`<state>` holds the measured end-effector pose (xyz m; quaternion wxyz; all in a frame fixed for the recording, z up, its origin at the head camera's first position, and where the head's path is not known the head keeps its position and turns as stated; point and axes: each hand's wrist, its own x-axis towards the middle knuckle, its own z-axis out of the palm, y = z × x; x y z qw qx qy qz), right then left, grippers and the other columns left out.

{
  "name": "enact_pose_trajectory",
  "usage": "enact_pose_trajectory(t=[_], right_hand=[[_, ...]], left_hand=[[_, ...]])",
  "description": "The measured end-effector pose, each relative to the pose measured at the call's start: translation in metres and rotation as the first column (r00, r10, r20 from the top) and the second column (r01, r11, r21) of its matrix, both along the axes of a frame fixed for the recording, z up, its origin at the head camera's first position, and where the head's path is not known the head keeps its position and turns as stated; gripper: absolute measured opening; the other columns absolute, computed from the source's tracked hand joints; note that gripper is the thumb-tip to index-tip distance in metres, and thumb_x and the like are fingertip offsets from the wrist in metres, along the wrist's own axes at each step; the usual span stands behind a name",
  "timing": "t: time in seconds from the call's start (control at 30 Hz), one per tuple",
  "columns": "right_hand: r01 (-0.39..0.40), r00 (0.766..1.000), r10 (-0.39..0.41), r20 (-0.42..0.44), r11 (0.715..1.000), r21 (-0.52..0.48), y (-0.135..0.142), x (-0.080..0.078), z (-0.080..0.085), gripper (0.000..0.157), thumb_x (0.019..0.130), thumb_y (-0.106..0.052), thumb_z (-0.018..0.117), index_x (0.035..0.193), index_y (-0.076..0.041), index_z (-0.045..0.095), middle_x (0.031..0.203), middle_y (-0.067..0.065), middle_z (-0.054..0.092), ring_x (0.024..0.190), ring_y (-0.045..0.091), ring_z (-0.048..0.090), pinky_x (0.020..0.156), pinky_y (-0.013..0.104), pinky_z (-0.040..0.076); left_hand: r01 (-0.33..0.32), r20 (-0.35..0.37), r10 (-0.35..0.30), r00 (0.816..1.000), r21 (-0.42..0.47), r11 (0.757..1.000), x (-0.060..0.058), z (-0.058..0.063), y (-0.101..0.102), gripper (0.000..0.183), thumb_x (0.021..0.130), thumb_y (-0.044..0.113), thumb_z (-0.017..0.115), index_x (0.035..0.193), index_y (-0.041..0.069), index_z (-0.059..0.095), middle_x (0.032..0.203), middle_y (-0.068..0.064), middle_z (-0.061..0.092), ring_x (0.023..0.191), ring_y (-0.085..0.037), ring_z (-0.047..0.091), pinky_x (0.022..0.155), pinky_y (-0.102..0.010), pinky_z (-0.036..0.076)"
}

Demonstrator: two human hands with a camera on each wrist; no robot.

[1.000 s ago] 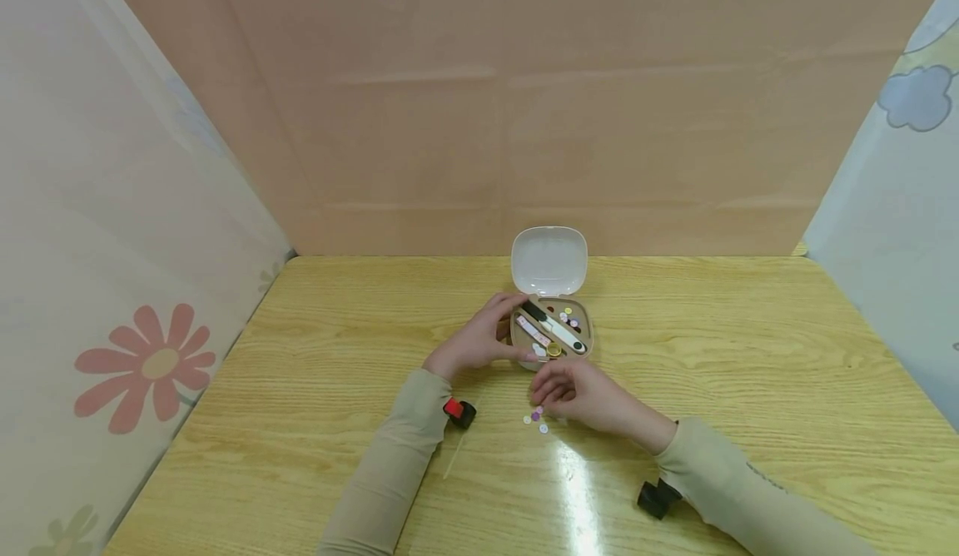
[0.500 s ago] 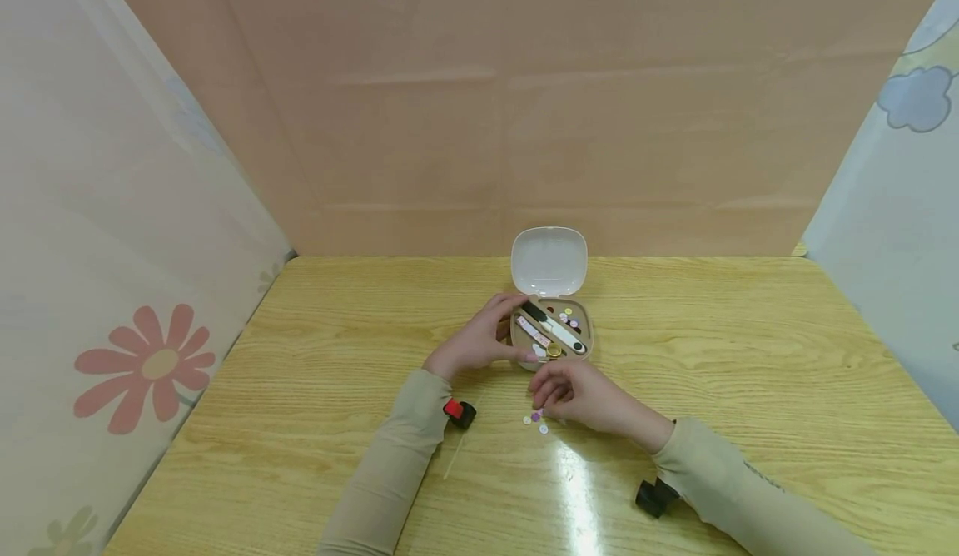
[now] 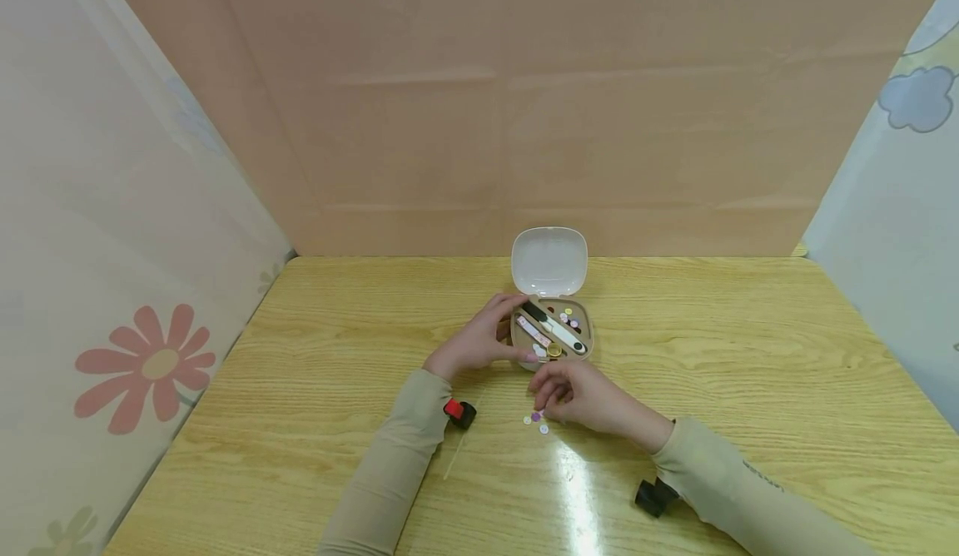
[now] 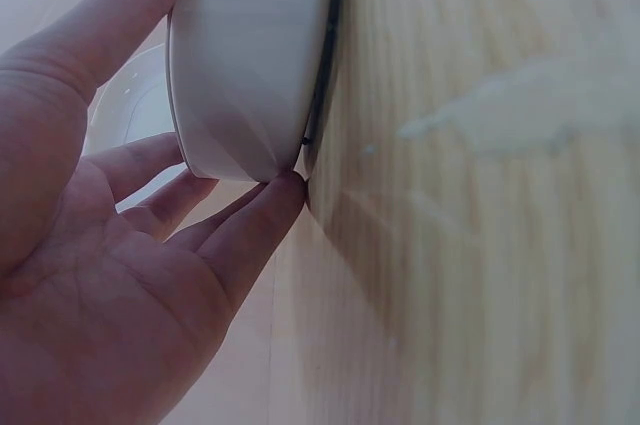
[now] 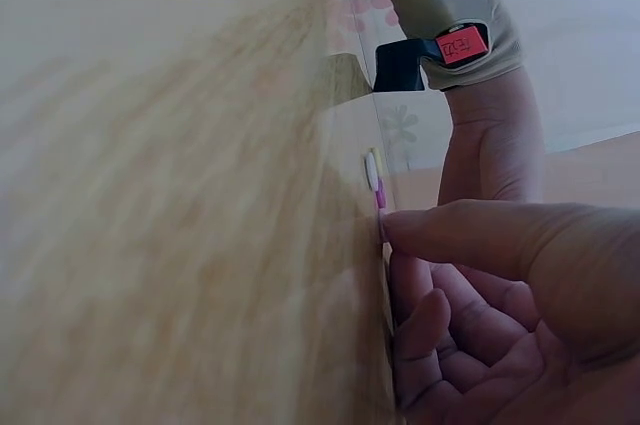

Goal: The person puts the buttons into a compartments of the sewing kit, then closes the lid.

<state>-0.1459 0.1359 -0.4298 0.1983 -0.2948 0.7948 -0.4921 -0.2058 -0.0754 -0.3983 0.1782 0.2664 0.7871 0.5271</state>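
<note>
A sewing box (image 3: 590, 341) stands open, with its white lid (image 3: 549, 261) raised behind. My left hand (image 3: 475, 345) grips its left side, the thumb at the front rim and fingertips against the outer wall (image 4: 245, 65). In the tray are a black-and-white tool (image 3: 554, 328), a pink patterned strip (image 3: 533, 331), a round gold piece (image 3: 554, 349) and several buttons (image 3: 569, 316). In front of the box, my right hand (image 3: 592, 394) pinches a pale lilac button at the tabletop, mostly hidden by thumb and finger. Beside it lie a purple button (image 3: 535, 416) and white buttons (image 3: 544, 429).
The wooden table (image 3: 360, 315) runs back to a beige sheet (image 3: 494, 106). Patterned cloth (image 3: 150, 248) hangs at the left, with another at the right. A thin pale strip (image 3: 454, 456) lies near the left wrist's camera strap (image 3: 459, 411).
My right fingers have shifted slightly and closed over the pale lilac button, which showed more a second ago. The left hand and the box have stayed still.
</note>
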Motion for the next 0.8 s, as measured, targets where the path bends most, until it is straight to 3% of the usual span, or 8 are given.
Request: enact_pose_trajectory(t=[0.27, 0.57, 0.8], right_hand=[[-0.004, 0.999, 0.005, -0.048, 1.000, 0.025, 0.001, -0.001, -0.003, 0.023, 0.079, 0.010, 0.070, 0.098, 0.000, 0.064, 0.082, 0.002, 0.067, 0.075, 0.014, 0.061, 0.065, 0.025, 0.053], [-0.018, 0.996, 0.021, -0.084, 0.999, 0.036, 0.001, -0.001, -0.002, 0.022, 0.079, 0.006, 0.073, 0.097, -0.004, 0.065, 0.081, 0.001, 0.065, 0.074, 0.012, 0.060, 0.063, 0.024, 0.052], [-0.029, 0.995, 0.032, -0.092, 0.999, 0.030, 0.001, -0.001, -0.004, 0.020, 0.080, 0.002, 0.074, 0.096, -0.005, 0.065, 0.080, 0.001, 0.064, 0.073, 0.010, 0.059, 0.063, 0.024, 0.051]], left_hand=[[-0.019, -0.033, 0.018, 0.999, -0.017, 1.000, -0.011, -0.025, -0.001, 0.091, 0.077, 0.012, 0.081, 0.150, 0.009, 0.027, 0.149, -0.005, 0.026, 0.136, -0.021, 0.030, 0.108, -0.036, 0.034], [-0.032, -0.046, 0.030, 0.998, -0.055, 0.998, -0.012, -0.027, -0.002, 0.093, 0.076, 0.021, 0.083, 0.150, 0.010, 0.028, 0.146, -0.001, 0.028, 0.133, -0.016, 0.033, 0.107, -0.032, 0.036], [-0.028, -0.041, 0.027, 0.999, -0.041, 0.999, -0.010, -0.023, -0.001, 0.091, 0.077, 0.015, 0.081, 0.150, 0.008, 0.028, 0.146, -0.005, 0.028, 0.133, -0.020, 0.033, 0.108, -0.036, 0.035]])
